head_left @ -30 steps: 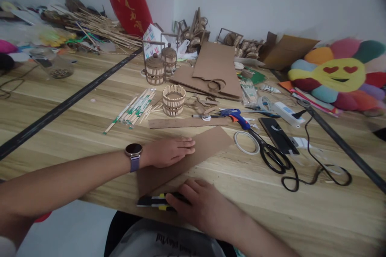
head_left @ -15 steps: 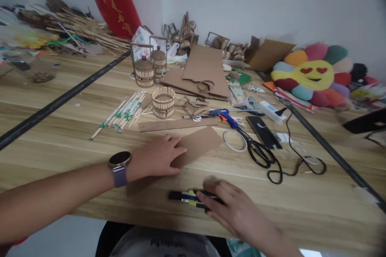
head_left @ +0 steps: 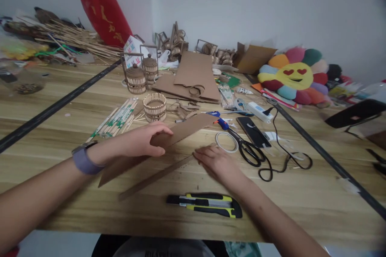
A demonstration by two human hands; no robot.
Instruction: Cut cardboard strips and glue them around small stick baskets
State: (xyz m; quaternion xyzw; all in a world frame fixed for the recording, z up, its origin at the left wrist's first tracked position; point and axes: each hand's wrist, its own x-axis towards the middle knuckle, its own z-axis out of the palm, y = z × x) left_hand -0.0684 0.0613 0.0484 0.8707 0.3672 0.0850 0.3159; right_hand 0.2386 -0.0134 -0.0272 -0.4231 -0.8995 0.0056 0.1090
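Running from the near left toward the far right of the bench, the cardboard piece had its long axis on a diagonal. Its far end pointed at the blue glue gun and its near end dipped toward the front edge. The left hand, a purple watch strap on its wrist, pinched the piece about midway along. The fingers curled over the upper edge and the thumb pressed the near face, so cardboard reached out on both sides of the grip and stood tilted off the wood.

Just in front of it a narrow cardboard strip lay flat on nearly the same diagonal. The right hand rested at the strip's far-right end, fingers nearly straight and close together, fingertips on the end rather than wrapped round it. A black and yellow utility knife lay near the front edge and parallel to it, beside the right forearm, touched by neither hand.

The bench was pale wood-grain board crossed by a dark rail. Right of the hands lay a white tape ring, black scissors, a dark phone and a white power strip. Behind the left hand stood a small stick basket beside wrapped chopsticks, with stacked cardboard sheets further back. Along the far edge, against a white wall, stood a red bag and a flower-shaped plush cushion.
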